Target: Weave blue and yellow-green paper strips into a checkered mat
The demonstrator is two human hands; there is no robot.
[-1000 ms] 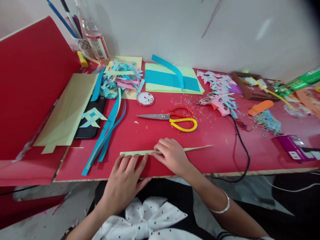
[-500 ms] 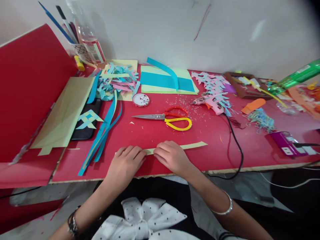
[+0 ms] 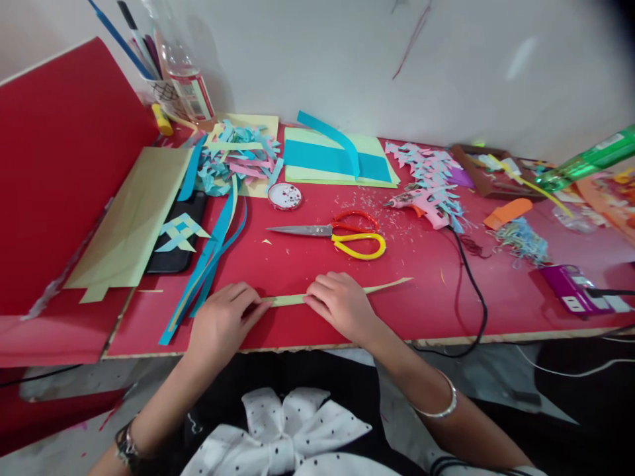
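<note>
Paper strip (image 3: 288, 299), thin, pale green, lies flat at lower-centre table (image 3: 421, 311); left hand (image 3: 221, 324) pinches its end, right hand (image 3: 342, 305) presses it with half-curled fingers (image 3: 317, 295).

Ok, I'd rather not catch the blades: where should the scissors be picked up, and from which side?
Take the scissors by the red and yellow loops at their right end, coming from the right, likely with the right hand, which rests on the pale green strip nearby. They lie flat and shut on the red table, tip pointing left, so that side avoids the point.
</note>
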